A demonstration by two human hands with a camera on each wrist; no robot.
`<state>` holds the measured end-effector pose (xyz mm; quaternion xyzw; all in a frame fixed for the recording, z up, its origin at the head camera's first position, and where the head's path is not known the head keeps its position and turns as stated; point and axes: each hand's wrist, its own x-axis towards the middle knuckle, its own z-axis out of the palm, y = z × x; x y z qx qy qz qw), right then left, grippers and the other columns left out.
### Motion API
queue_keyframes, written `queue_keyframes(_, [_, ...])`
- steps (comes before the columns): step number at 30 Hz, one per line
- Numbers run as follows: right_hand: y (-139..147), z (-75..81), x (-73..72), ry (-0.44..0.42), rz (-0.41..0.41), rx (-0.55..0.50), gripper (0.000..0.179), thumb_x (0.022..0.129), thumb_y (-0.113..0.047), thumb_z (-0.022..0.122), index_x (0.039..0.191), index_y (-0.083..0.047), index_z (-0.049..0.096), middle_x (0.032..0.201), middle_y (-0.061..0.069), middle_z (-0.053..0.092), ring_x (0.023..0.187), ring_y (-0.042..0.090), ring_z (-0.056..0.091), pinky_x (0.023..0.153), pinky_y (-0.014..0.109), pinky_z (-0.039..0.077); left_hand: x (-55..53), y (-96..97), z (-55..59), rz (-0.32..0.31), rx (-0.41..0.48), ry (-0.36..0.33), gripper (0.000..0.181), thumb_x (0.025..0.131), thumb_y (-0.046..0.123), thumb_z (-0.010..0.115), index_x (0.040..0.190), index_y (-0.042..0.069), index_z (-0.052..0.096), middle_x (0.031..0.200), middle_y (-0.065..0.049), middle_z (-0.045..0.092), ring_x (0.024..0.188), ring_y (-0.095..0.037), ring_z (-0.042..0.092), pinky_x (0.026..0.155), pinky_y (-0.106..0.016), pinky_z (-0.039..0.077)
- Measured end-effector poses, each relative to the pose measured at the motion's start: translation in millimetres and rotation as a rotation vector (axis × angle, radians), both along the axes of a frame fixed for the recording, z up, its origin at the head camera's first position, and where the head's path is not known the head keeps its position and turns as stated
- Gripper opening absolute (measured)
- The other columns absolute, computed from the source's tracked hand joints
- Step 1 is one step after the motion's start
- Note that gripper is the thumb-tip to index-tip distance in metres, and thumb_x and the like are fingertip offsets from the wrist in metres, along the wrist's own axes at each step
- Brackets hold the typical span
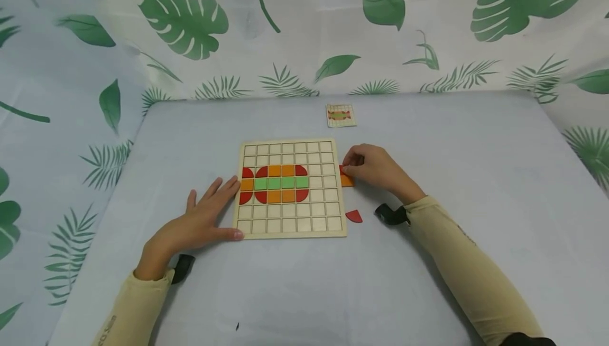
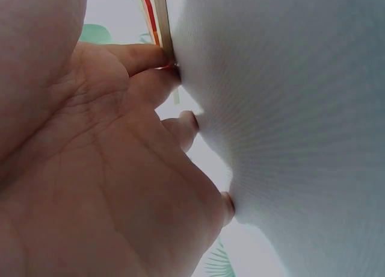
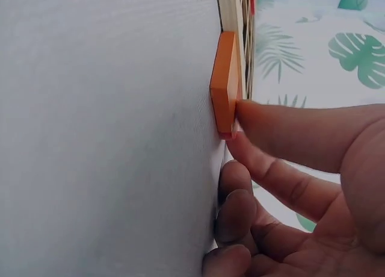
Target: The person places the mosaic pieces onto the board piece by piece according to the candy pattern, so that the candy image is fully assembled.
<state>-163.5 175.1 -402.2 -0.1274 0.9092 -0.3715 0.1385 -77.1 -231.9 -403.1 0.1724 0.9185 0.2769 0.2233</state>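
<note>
A square wooden grid board [image 1: 290, 224] lies on the table, with red rounded pieces [image 1: 302, 170], orange squares [image 1: 274, 170] and a row of green squares [image 1: 288, 182] in its cells. My left hand [image 1: 200, 224] is spread along the board's left side, fingertips and thumb touching its edge. Just past the board's right edge, my right hand [image 1: 373, 169] pinches a red piece [image 1: 342, 168] between thumb and index finger; the fingers hide most of it. An orange square [image 3: 224, 78] lies directly beside that piece, against the board. Nearer me, a loose red quarter-circle piece [image 1: 354, 216] lies by the board's right edge.
Behind the board lies a small pattern card [image 1: 340, 116] showing a grid with a coloured design. White cloth [image 1: 304, 293] covers the table. A leaf-printed curtain [image 1: 295, 28] hangs at the back and left. Black wrist devices [image 1: 391, 215] sit at both sleeves.
</note>
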Motion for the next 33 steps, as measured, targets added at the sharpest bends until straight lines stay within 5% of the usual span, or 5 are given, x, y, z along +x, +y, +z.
queue_keyframes(13, [10.5, -0.4, -3.3, 0.059, -0.018, 0.028, 0.011, 0.103, -0.003, 0.063, 0.108, 0.0, 0.073, 0.095, 0.012, 0.068, 0.089, 0.029, 0.058, 0.081, 0.041, 0.048, -1.7, 0.0, -1.8, -0.001, -0.002, 0.009, 0.112, 0.091, 0.046, 0.085, 0.172, 0.006, 0.018, 0.179, -0.013, 0.011, 0.163, -0.042, -0.004, 0.117, -0.076, -0.013])
queue_keyframes(20, [16.2, 0.0, -4.6, 0.001, -0.014, -0.021, 0.016, 0.101, -0.014, 0.074, 0.111, -0.001, 0.07, 0.099, 0.013, 0.064, 0.093, 0.029, 0.057, 0.083, 0.041, 0.046, -3.0, 0.1, -1.9, -0.007, -0.009, 0.014, 0.112, 0.091, 0.044, 0.086, 0.172, 0.006, 0.019, 0.179, -0.013, 0.011, 0.163, -0.042, -0.004, 0.117, -0.076, -0.013])
queue_keyframes(28, [12.2, -2.1, -4.5, 0.05, -0.005, 0.094, 0.016, 0.099, -0.007, 0.073, 0.109, 0.005, 0.068, 0.107, 0.019, 0.06, 0.097, 0.034, 0.054, 0.086, 0.046, 0.047, -1.4, -0.3, -1.9, -0.001, -0.01, 0.002, 0.111, 0.091, 0.042, 0.087, 0.171, 0.005, 0.019, 0.179, -0.014, 0.011, 0.163, -0.043, -0.004, 0.117, -0.075, -0.013])
queue_keyframes(33, [11.5, -1.6, -2.8, 0.049, -0.006, 0.075, 0.014, 0.1, -0.002, 0.071, 0.109, 0.003, 0.062, 0.104, 0.018, 0.064, 0.095, 0.033, 0.057, 0.085, 0.046, 0.049, -0.5, -0.5, -1.7, 0.0, -0.006, 0.005, 0.112, 0.09, 0.042, 0.087, 0.171, 0.006, 0.02, 0.179, -0.014, 0.012, 0.163, -0.043, -0.003, 0.117, -0.076, -0.013])
